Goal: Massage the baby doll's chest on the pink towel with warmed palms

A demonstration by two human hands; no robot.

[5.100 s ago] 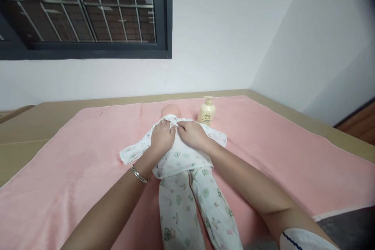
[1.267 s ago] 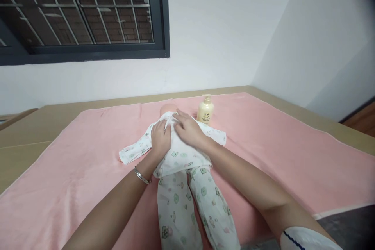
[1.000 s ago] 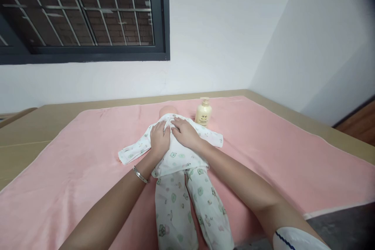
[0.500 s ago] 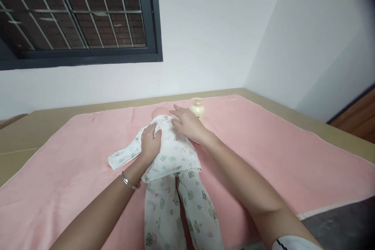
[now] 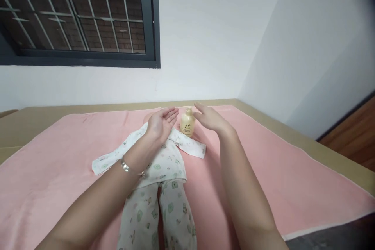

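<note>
My left hand [image 5: 162, 125] is over the chest of a small white printed pajama top [image 5: 166, 162], palm turned up and fingers stretched out, holding nothing. Just right of it stands a pale yellow bottle [image 5: 186, 125] with dark print on its front. On the bottle's other side is my right hand [image 5: 211, 118], its fingers extended and nothing in its grasp; the fingertips are close to the bottle's neck. Matching pajama trousers [image 5: 175, 211] lie below the top, whose sleeves spread to both sides. A rounded pinkish shape [image 5: 148, 116] at the collar is mostly hidden by my left hand.
A pink blanket [image 5: 249, 175] covers most of the tan surface [image 5: 41, 125] under it. Behind rises a white wall [image 5: 199, 47] with a barred, dark-framed window [image 5: 151, 27]. Brown wood [image 5: 351, 136] shows at the right edge.
Both hands have come off the pajama top; the left has turned palm up, and the right has moved to the bottle's right side. The right sleeve and bottle front now show.
</note>
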